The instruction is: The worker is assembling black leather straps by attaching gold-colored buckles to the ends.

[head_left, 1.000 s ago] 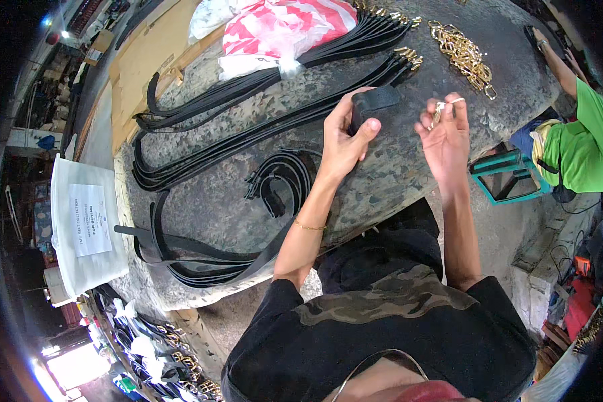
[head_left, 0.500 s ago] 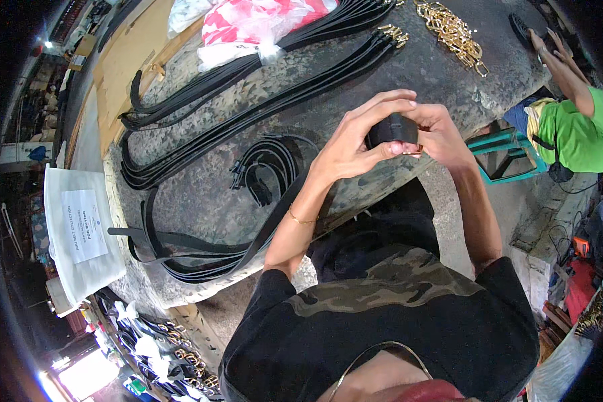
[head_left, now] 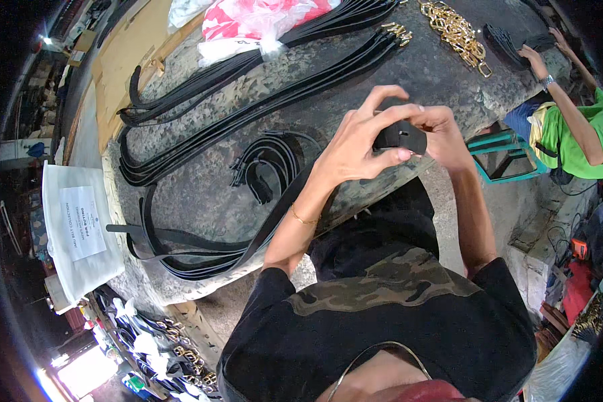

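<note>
Both hands are raised over the table's near edge, around the end of a black belt strap (head_left: 412, 138), which is bent over and shows a small slot. My left hand (head_left: 356, 143) grips it from the left, thumb below and fingers arched over, the index finger lifted off. From the right, my right hand (head_left: 443, 132) closes on the same end; its fingertips are partly hidden behind the strap. A long black strap (head_left: 273, 224) passes behind my left forearm to a loose loop of straps (head_left: 201, 269) on the table; whether it joins the held end, I cannot tell.
Black belts with gold-coloured ends (head_left: 268, 100) lie across the table (head_left: 201, 208), beside coiled belts (head_left: 268, 161). Gold-coloured buckles (head_left: 454, 35) are heaped far right. A co-worker in green (head_left: 576, 137) handles black straps (head_left: 506, 47). A white bin (head_left: 80, 268) stands left.
The strap end has turned in my hands, so its slot now shows. My left index finger has lifted. At the far right, the co-worker's hands have moved and the black straps there are spread out.
</note>
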